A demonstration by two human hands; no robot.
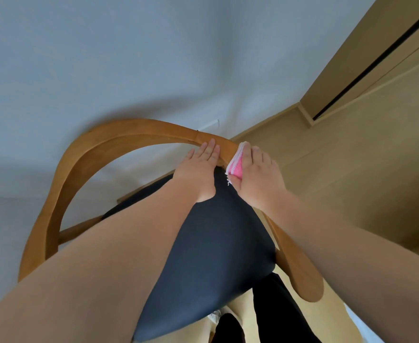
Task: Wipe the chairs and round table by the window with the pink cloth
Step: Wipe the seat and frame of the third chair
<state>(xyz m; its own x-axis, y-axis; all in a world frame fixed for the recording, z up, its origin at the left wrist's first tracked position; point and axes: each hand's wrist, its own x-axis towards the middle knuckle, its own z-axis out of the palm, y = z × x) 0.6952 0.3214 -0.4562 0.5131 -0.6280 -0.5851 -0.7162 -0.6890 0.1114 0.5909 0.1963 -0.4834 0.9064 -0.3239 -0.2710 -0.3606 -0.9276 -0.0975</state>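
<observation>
We wipe curved wooden chair point(119, 134) rail at 12 o'clock. Right hand point(259, 175) pinches small pink cloth point(236, 165). Left hand point(199, 167) fingers point(209, 151) lie flat, pressed together. Round bench unseen, likely undone.

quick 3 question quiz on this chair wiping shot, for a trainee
1. True or false: the pink cloth is under the left hand.
2. Multiple choice: the right hand holds the cloth against the A) seat cushion B) curved wooden rail C) floor.
3. Fill in: the left hand lies ___ on the rail, fingers straight.

Key: 1 false; 2 B; 3 flat.
</observation>
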